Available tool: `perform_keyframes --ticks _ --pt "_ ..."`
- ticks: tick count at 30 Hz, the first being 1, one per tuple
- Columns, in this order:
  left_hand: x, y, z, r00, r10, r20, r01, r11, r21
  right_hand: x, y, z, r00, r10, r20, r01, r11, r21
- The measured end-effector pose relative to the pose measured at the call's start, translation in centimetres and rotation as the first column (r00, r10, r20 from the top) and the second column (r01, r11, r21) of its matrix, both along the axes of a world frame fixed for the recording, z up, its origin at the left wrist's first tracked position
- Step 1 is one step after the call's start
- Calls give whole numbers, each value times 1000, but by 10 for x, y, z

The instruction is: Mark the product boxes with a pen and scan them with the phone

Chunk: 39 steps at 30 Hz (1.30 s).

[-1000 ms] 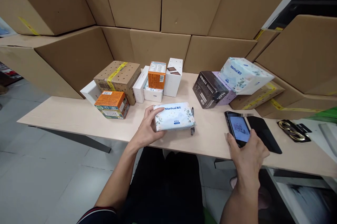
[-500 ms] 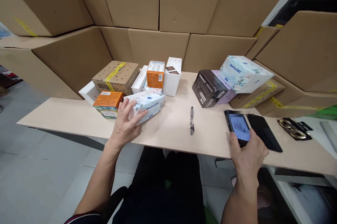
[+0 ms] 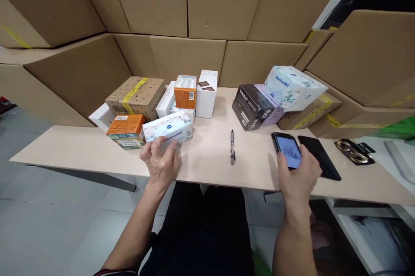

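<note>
My left hand (image 3: 161, 161) is at the front of a white-and-blue floral tissue pack (image 3: 168, 125), fingers loosely bent and apart, their tips at its lower front face. The pack lies beside an orange and green box (image 3: 127, 129). At the right, my right hand (image 3: 298, 176) grips the lower end of a smartphone (image 3: 288, 150), thumb on one side and fingers on the other. The phone's lit screen shows a picture I cannot make out. A black flat pad (image 3: 319, 157) lies just right of it. Between my hands rests a pen (image 3: 232, 147).
Behind the left pack stand a taped carton (image 3: 136, 94), an orange box (image 3: 185, 92) and a white box (image 3: 207, 94). On the right are a dark brown box (image 3: 251, 107), another tissue pack (image 3: 293, 88) and gold-handled scissors (image 3: 355, 151). Cardboard walls (image 3: 223, 4) enclose the back.
My left hand has slid off the tissue pack's top to its front, and the pack has turned and settled against the orange box. My right hand stays at the phone. The view has shifted slightly.
</note>
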State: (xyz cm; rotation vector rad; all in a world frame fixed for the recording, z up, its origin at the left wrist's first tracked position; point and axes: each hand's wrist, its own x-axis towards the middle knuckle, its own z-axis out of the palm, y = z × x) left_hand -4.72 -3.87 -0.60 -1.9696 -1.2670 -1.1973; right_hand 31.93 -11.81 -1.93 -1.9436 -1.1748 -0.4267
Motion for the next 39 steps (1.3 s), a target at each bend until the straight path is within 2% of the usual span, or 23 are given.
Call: perform_keyframes --ticks 2,4,6,8,10,12,15,18,21,22,25,28,31,35,39 --pt "17 -5 1 988 -155 18 156 987 -34 -6 15 19 997 67 -30 -67 998 -12" --pt "37 -11 1 945 -328 -1 324 933 -160 -11 36 40 989 141 -55 -143 989 -46" --pt "56 -17 -1 894 -447 -45 412 855 -315 -15 59 60 978 194 -80 -201 974 -101" --pt "69 -22 -2 856 -511 -71 430 783 -449 -18 84 73 976 186 -115 -204 964 -172" --pt "74 -23 -2 843 -535 -58 435 739 -514 -20 107 77 975 152 -161 -189 950 -250" --pt "73 -23 -2 834 -552 -12 465 713 -525 -21 123 75 974 140 -180 -189 937 -293" --pt "68 -21 -2 811 -582 67 526 673 -521 -20 131 67 970 140 -198 -185 954 -235" --pt "66 -21 -3 807 -579 115 546 657 -520 -19 118 62 967 162 -198 -177 982 -59" --pt "66 -21 -4 801 -558 217 589 671 -450 -26 93 62 925 293 -241 -264 953 146" --pt "66 -21 -5 794 -540 279 607 685 -401 -30 85 62 884 365 -292 -316 927 202" --pt "64 -20 -8 754 -437 490 604 755 -256 -49 66 58 692 562 -453 -475 827 300" --pt "60 -19 -11 699 -326 637 567 795 -216 -63 56 49 539 657 -527 -603 738 303" --pt "58 -18 -13 651 -259 714 552 806 -211 -64 52 38 443 686 -578 -673 680 292" --pt "59 -16 -16 619 -186 763 550 796 -252 -43 51 33 435 695 -573 -720 650 242" --pt "61 -12 -16 605 -176 776 629 704 -330 -21 49 42 476 719 -506 -784 608 126"
